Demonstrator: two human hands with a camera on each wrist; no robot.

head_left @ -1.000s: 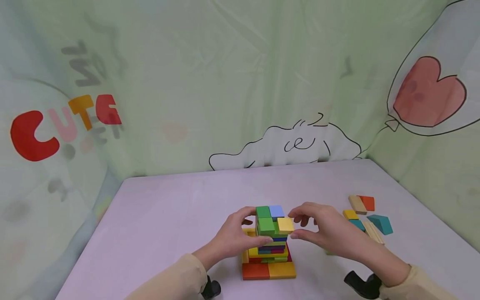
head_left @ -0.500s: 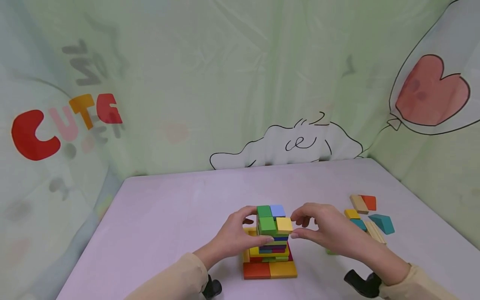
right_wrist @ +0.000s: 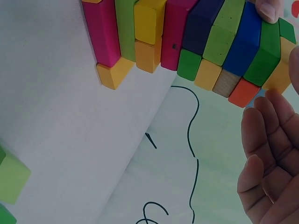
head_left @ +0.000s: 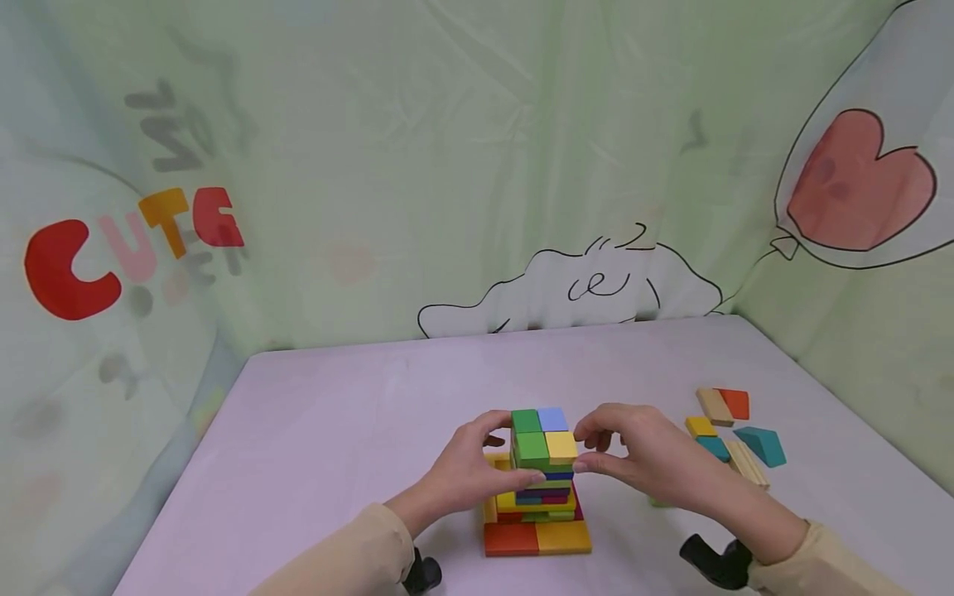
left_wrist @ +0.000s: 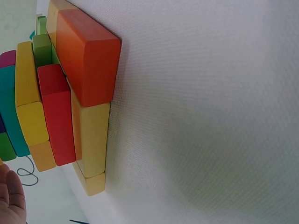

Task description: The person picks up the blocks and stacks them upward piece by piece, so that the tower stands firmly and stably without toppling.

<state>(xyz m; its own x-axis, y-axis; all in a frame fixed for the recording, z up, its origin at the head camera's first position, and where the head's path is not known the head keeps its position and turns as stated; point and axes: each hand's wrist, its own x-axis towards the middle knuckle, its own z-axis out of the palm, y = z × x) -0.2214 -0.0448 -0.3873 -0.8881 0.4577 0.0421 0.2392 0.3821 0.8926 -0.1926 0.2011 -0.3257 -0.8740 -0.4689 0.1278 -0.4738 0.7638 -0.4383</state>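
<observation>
A tall tower of coloured wooden blocks (head_left: 546, 498) stands at the table's front middle, on a base with an orange-red block (head_left: 511, 540) in front. My left hand (head_left: 469, 468) grips its upper part, thumb across the near side and fingers round the left and back. On top lie green blocks (head_left: 532, 448), a light blue block (head_left: 552, 420) and a pale yellow block (head_left: 561, 448). My right hand (head_left: 648, 455) has its thumb and fingertips at the yellow block's right side. In the right wrist view its fingers (right_wrist: 266, 121) reach the tower's top end, partly bent.
Loose blocks lie right of the tower: a teal block (head_left: 762, 447), an orange-red block (head_left: 734, 404), a plain wood block (head_left: 715, 407) and a small yellow block (head_left: 701, 426). A light green block (right_wrist: 14, 177) is partly cut off in the right wrist view. A printed curtain (head_left: 477, 165) hangs behind the purple table.
The pale yellow top block has slid left against the green one and now lines up with it. My right hand moved slightly left with it; the left hand kept its place.
</observation>
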